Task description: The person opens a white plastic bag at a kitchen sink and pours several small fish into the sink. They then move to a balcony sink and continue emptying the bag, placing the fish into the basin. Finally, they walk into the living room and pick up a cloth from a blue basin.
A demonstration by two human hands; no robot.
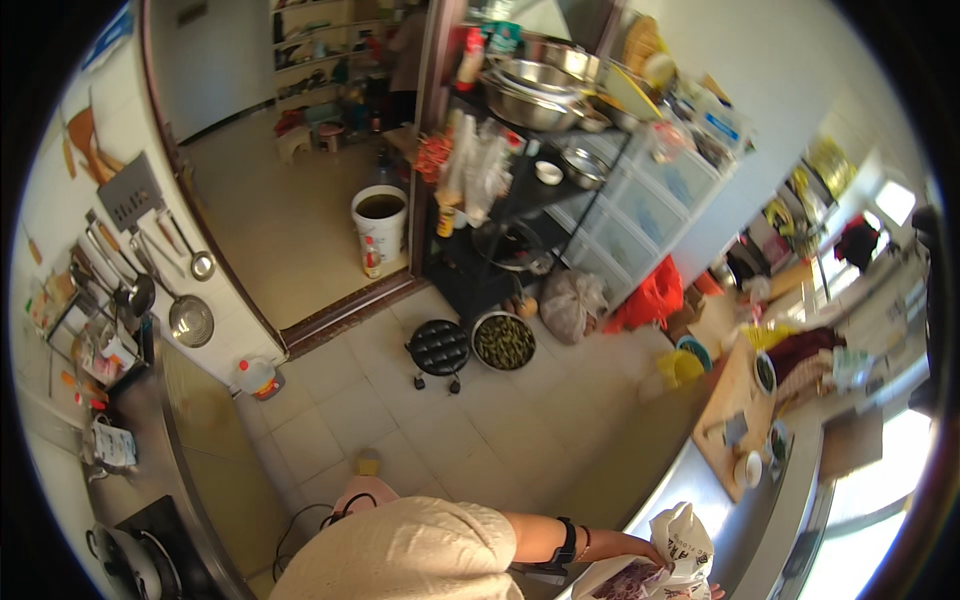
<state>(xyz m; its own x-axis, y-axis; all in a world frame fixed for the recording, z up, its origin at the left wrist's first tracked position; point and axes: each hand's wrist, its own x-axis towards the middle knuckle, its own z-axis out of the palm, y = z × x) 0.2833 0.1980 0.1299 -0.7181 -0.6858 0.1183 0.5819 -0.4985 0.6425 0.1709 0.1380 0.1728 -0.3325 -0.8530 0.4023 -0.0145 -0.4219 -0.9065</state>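
My left hand (646, 551), with a black watch and a dark red bracelet at the wrist, is at the mouth of a white printed bag (684, 529). It grips the bag's rim, though some of its fingers are hidden by the folds. Purple, shredded-looking stuff (630, 581) shows inside the bag. Only fingertips of my right hand (718, 592) show at the bag's far side, by the bottom edge; the rest is hidden. Beside the bag runs a metal countertop (679, 487).
A wooden cutting board (739, 405) carries a cleaver (733, 429) and a white cup (748, 469). On the tiled floor stand a black wheeled stool (439, 346) and a basin of green vegetables (503, 341). A pot (124, 562) sits at lower left.
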